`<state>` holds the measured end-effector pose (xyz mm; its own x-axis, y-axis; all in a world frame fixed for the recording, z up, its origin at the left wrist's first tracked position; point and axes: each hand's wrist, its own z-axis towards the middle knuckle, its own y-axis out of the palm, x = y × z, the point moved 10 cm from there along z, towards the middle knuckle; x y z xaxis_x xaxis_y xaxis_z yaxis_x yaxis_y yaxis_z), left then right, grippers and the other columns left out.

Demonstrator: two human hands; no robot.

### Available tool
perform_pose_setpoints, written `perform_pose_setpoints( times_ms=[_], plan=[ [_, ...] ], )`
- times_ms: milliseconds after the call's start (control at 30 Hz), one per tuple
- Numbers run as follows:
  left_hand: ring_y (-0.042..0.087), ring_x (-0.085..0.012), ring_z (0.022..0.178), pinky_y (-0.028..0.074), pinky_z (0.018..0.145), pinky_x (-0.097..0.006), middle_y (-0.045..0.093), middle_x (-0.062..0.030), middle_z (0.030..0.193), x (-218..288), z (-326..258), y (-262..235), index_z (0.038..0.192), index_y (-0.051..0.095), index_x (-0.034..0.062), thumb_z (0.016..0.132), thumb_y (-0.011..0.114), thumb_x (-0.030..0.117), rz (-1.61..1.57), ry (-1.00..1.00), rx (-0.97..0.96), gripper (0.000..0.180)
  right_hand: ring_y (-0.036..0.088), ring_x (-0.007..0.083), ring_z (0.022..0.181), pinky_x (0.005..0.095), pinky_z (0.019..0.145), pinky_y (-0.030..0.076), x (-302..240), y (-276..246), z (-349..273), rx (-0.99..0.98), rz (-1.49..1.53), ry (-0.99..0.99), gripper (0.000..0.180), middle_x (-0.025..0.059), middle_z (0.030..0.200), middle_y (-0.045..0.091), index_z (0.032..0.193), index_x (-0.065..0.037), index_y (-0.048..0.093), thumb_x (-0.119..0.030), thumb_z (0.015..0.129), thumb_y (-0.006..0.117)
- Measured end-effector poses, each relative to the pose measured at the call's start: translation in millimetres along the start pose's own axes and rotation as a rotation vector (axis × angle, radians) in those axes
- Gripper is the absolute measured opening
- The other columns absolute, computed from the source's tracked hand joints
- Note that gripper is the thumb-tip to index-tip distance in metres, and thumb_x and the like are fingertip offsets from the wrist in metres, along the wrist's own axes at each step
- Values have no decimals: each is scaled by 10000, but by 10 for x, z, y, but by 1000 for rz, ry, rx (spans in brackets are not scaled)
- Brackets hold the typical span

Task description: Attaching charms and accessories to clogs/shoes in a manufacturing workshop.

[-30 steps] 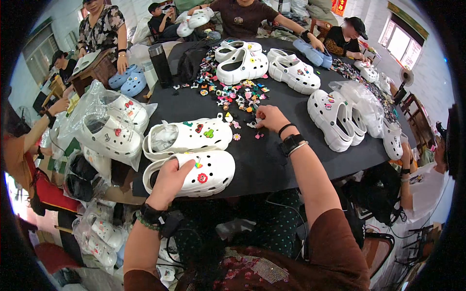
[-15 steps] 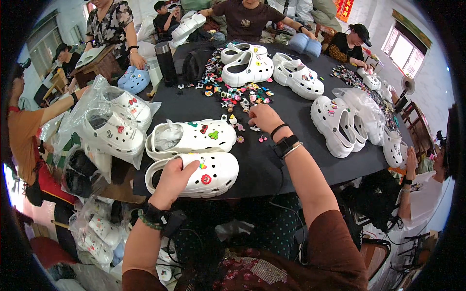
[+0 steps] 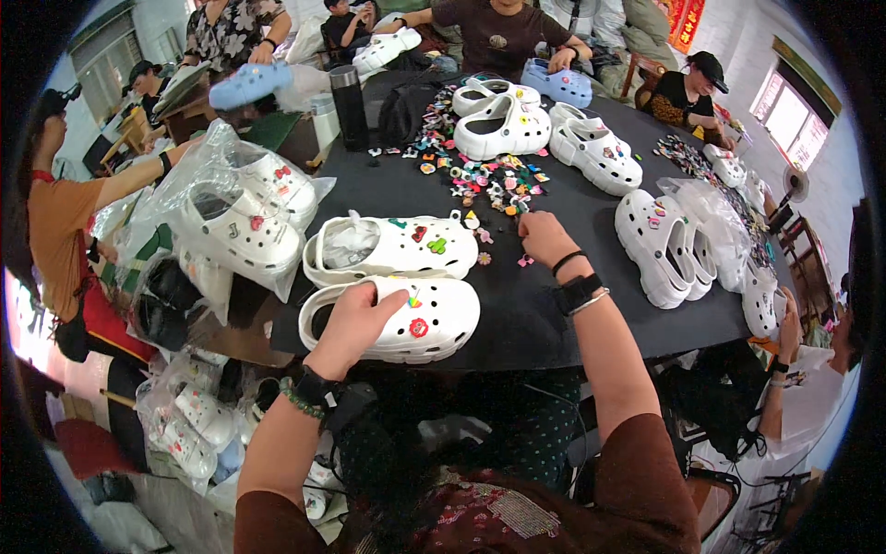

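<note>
At the table's near edge lies a white clog (image 3: pixel 443 319) with a rainbow charm and a red round charm on its toe. My left hand (image 3: pixel 355 323) grips it at the opening, thumb on top. Right behind it sits a second white clog (image 3: pixel 411 247) with a green cactus charm and a red one, clear plastic stuffed in its opening. My right hand (image 3: pixel 551 242) is low over the black table, fingers curled together by the near end of a pile of small shoe charms (image 3: pixel 494 180). What its fingertips hold, if anything, is hidden. A pink charm (image 3: pixel 525 261) lies just below them.
Bagged white clogs (image 3: pixel 245 222) stand at left. More white clogs (image 3: pixel 503 127) stand beyond the charms, and another pair (image 3: pixel 655 249) at right by clear plastic. A dark tumbler (image 3: pixel 349 106) stands far left. Several people work around the table (image 3: pixel 572 314), one hand on blue clogs (image 3: pixel 558 85).
The whole view has shifted, so the table appears further right. My left hand keeps its grip on the clog; my right stays near the charms. Across the table, blue clogs at the left have been lifted.
</note>
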<state>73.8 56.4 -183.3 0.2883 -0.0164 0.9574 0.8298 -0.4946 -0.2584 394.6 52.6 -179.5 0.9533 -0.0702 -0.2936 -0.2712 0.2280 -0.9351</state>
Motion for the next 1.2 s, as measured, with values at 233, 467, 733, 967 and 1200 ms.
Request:
perform_pose_setpoints(
  times_ms=[233,467,733,967,1200],
  plan=[
    [511,-266,460,394,466,-372,537,-164,557,746,-314,-142,739,573,-25,877,669,312,558,384,304,377,621,358,838,430,740,501,66,-216,-118,74,83,78,107,168,844,642,827,-24,618,-25,730,662],
    [609,-294,670,493,640,-376,635,-159,796,1175,-127,-481,891,620,-19,861,669,319,692,731,598,343,652,294,722,367,673,512,-1003,-824,-40,219,400,-167,102,147,795,667,842,-10,660,-48,749,676],
    [612,-328,575,477,606,-381,586,-192,572,682,717,-229,634,663,-21,736,701,499,731,256,48,532,644,259,734,353,671,510,-1599,-553,44,82,529,-300,111,136,785,647,837,-11,648,-26,733,684],
    [639,-288,670,482,635,-384,660,-196,754,401,873,-111,775,665,-70,719,750,408,677,94,25,488,658,292,745,357,660,518,-1649,-490,87,109,480,-300,119,154,807,652,860,-1,644,-20,744,667],
    [516,-127,607,403,530,-335,594,-40,727,321,760,-115,809,645,11,844,675,224,295,-135,-55,218,632,243,722,343,665,500,-1781,-371,94,26,469,-346,107,128,778,638,831,-5,652,-10,731,689]
  ],
)
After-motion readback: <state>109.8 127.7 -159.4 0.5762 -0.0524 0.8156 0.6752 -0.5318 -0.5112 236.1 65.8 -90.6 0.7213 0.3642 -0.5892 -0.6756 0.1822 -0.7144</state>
